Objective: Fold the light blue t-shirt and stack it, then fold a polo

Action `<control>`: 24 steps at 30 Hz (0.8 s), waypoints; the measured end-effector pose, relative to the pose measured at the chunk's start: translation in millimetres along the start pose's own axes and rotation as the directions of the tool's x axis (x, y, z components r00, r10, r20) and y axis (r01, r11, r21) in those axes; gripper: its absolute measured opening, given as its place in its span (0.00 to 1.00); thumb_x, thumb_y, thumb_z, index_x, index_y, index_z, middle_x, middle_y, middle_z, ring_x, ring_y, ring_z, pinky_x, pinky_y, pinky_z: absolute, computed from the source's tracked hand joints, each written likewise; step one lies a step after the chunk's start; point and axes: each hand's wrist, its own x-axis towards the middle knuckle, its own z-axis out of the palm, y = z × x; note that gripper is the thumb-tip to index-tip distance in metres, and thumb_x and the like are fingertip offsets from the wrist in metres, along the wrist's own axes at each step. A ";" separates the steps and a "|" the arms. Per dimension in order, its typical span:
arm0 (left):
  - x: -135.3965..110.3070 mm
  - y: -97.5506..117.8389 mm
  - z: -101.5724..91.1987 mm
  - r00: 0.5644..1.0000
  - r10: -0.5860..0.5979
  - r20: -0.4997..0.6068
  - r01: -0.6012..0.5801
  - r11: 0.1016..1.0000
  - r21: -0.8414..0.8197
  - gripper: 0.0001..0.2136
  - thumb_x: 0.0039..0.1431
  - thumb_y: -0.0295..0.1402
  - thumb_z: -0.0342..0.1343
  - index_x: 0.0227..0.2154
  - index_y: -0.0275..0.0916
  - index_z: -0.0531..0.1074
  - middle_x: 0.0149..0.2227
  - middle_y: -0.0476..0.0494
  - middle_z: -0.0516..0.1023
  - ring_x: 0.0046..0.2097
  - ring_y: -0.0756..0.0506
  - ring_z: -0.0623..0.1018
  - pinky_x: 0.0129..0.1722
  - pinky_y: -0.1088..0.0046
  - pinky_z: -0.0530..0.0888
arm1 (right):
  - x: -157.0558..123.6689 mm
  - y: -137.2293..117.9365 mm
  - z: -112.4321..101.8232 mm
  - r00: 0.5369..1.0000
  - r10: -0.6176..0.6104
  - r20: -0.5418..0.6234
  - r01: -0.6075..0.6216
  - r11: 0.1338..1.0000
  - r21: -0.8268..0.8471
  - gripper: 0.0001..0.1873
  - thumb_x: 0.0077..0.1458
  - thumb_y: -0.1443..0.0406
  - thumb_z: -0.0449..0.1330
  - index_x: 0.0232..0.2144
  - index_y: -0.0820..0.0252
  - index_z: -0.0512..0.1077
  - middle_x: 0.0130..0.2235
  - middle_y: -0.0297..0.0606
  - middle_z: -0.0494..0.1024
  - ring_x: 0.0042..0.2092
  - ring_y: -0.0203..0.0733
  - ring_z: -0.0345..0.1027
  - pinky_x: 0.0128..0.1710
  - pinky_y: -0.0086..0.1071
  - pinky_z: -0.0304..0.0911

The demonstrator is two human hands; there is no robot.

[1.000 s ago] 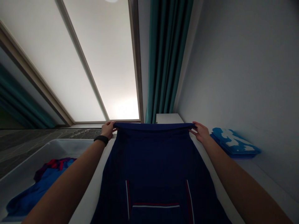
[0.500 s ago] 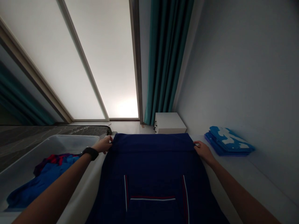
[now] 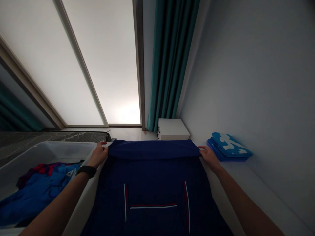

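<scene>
A dark navy garment point(image 3: 157, 177) with red-and-white striped trim lies spread out in front of me, a folded band along its far edge. At the far left corner, my left hand point(image 3: 98, 155), with a black band on its wrist, is closed on the garment's edge. My right hand point(image 3: 209, 157) pinches the opposite far corner between thumb and fingers. The band between my two hands looks slightly raised and loose. The garment's near end runs out of view at the bottom.
On my left stands a translucent plastic bin point(image 3: 71, 146) holding blue and red clothes point(image 3: 44, 183). A stack of folded blue items point(image 3: 228, 146) lies at the right by the wall. Beyond the white surface point(image 3: 248, 183) are a small white cabinet point(image 3: 173, 127) and a teal curtain point(image 3: 169, 65).
The view has turned slightly, so most things sit further left. The garment's folded band looks a little looser and fuller. Both hands still hold its corners.
</scene>
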 end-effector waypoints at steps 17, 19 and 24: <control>-24.8 -5.3 4.5 0.998 0.000 -0.059 -0.004 0.998 -0.064 0.17 0.58 0.39 0.46 0.48 0.41 0.67 0.29 0.44 0.77 0.33 0.40 0.79 0.32 0.69 0.69 | -13.1 9.2 -7.7 0.998 -0.057 -0.033 0.053 0.994 -0.092 0.19 0.49 0.59 0.53 0.41 0.59 0.71 0.26 0.35 0.75 0.29 0.43 0.69 0.29 0.33 0.59; -29.9 -4.5 4.0 1.000 -0.003 0.009 0.002 1.000 0.028 0.15 0.57 0.38 0.47 0.45 0.41 0.69 0.30 0.43 0.78 0.34 0.39 0.79 0.32 0.70 0.69 | -15.0 15.1 -7.3 0.999 -0.053 0.003 0.052 0.978 -0.202 0.18 0.48 0.58 0.53 0.41 0.58 0.72 0.22 0.32 0.72 0.25 0.42 0.66 0.27 0.32 0.56; -43.5 -1.0 5.4 1.000 0.021 0.001 -0.021 0.981 0.195 0.15 0.60 0.37 0.45 0.47 0.42 0.68 0.35 0.44 0.79 0.37 0.40 0.79 0.36 0.69 0.69 | -18.7 20.5 -1.4 0.987 -0.158 -0.009 0.137 0.882 -0.452 0.19 0.48 0.57 0.51 0.41 0.58 0.72 0.20 0.28 0.65 0.24 0.40 0.63 0.27 0.31 0.53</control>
